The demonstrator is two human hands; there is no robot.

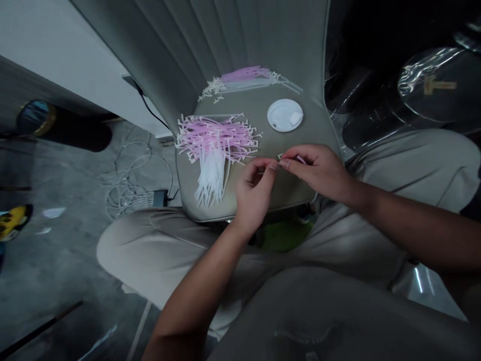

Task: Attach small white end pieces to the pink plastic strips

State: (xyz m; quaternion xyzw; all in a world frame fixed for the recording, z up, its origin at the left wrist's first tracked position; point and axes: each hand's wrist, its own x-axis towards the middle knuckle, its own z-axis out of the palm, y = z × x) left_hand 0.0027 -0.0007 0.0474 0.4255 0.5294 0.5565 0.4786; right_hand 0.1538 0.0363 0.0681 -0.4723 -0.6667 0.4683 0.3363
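Over the front of a padded chair seat [244, 103], my left hand [257, 185] and my right hand [317, 168] meet fingertip to fingertip. Both are pinched on a thin pink strip [301, 159], mostly covered by my fingers; a bit of pink shows by the right hand. Left of them lies a heap of thin pink strips [221, 133] with pale hooked ends. A bundle of thin white strips [211, 175] fans out from the heap toward me. Just beyond my hands is a round white lid [280, 113] with a small white lump on it.
A second row of pink and white strips [248, 77] lies along the chair's backrest [240, 35]. Coiled white cables [130, 185] and a dark box [160, 198] are on the floor at left, near a black cylinder [80, 128]. Clear plastic-wrapped rolls [413, 95] stand at right.
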